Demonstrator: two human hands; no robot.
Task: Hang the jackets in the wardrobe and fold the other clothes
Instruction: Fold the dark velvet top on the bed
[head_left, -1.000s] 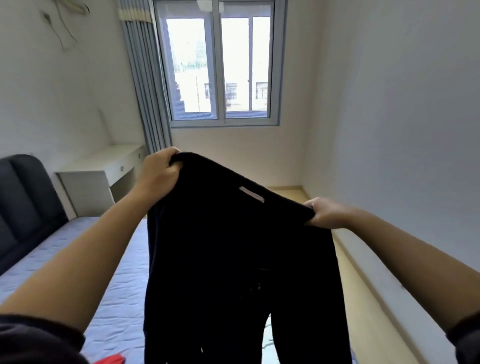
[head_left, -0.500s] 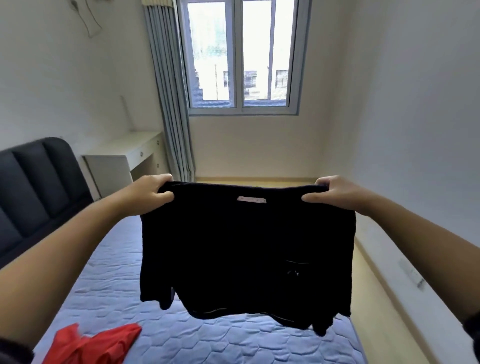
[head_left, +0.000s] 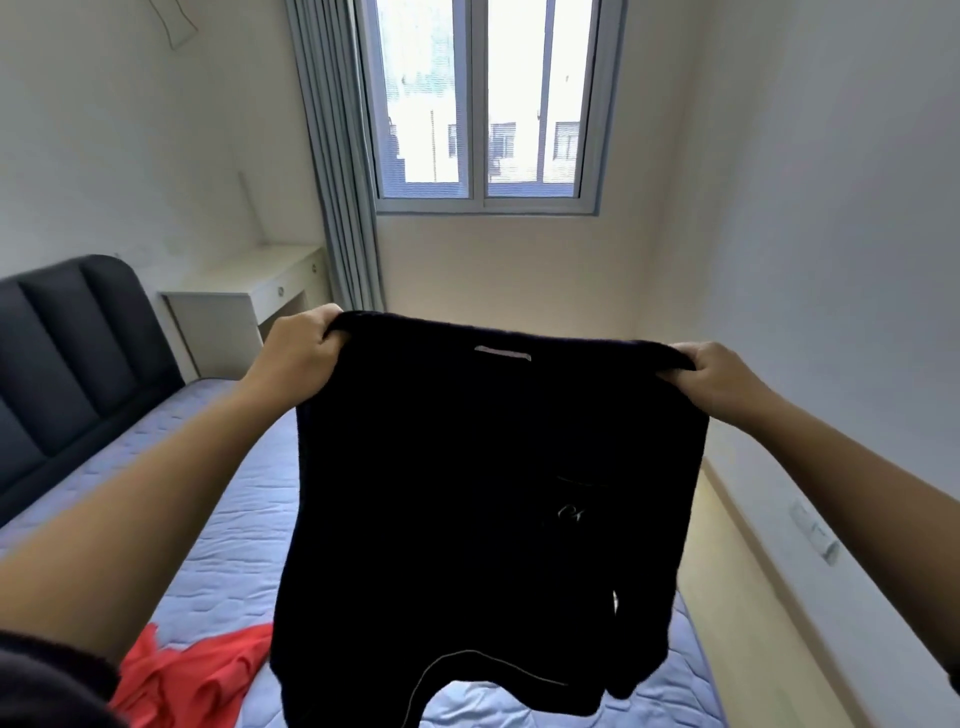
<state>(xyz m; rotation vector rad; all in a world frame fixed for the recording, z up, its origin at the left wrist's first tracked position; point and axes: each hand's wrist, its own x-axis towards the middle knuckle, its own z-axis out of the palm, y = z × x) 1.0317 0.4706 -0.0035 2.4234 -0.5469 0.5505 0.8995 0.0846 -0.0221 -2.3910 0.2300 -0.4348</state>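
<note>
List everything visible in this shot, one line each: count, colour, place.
black garment: one, black, held up by its top edge, centre of view
red garment: one, red, crumpled on the mattress, lower left
mattress: one, pale blue, quilted, under the red garment
headboard: one, dark grey, far left
desk: one, white, between headboard and curtain
curtain: one, grey, left of the window
window: one, pale frame, far wall
left hand: one, grips the black garment's top left corner
right hand: one, grips its top right corner
</note>
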